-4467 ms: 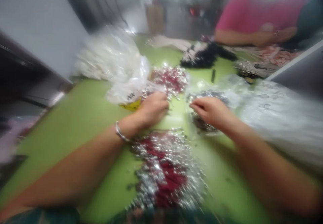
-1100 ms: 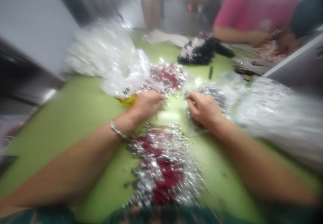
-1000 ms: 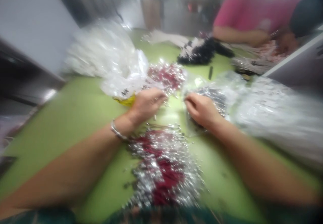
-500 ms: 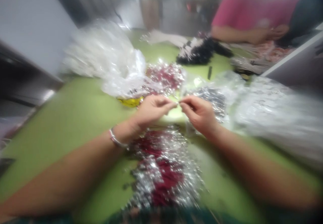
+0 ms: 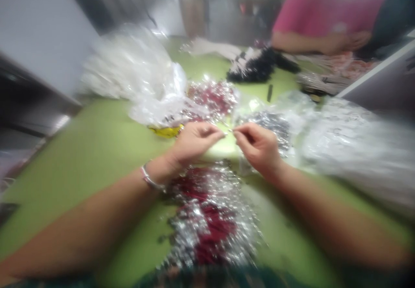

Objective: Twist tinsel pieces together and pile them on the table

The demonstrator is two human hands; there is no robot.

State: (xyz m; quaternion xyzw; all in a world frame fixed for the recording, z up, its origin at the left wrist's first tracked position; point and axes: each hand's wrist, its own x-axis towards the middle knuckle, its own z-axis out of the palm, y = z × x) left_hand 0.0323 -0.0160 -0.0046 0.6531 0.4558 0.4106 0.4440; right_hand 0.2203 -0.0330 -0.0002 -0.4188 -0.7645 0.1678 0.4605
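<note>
Gap between left hand (image 5: pixel 195 142) and right hand (image 5: pixel 259 145) narrower than second ago, fingertips (image 5: pixel 216 137) just apart, likely sharing one spot. Left pinches tiny bright piece (image 5: pixel 226 134); right's hold too blurred to tell. Red-and-silver pile (image 5: pixel 215 227) nearer on counter (image 5: pixel 113 136).

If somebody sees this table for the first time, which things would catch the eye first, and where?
Probably the glittering heap of dark red and silvery pieces on the near middle of the green table. Just beyond it, the left hand and right hand nearly meet, fingertips pinched; anything held there is too small to tell. A bulky clear plastic bag at far left and a co-worker's pink sleeve at far right also stand out.
</note>
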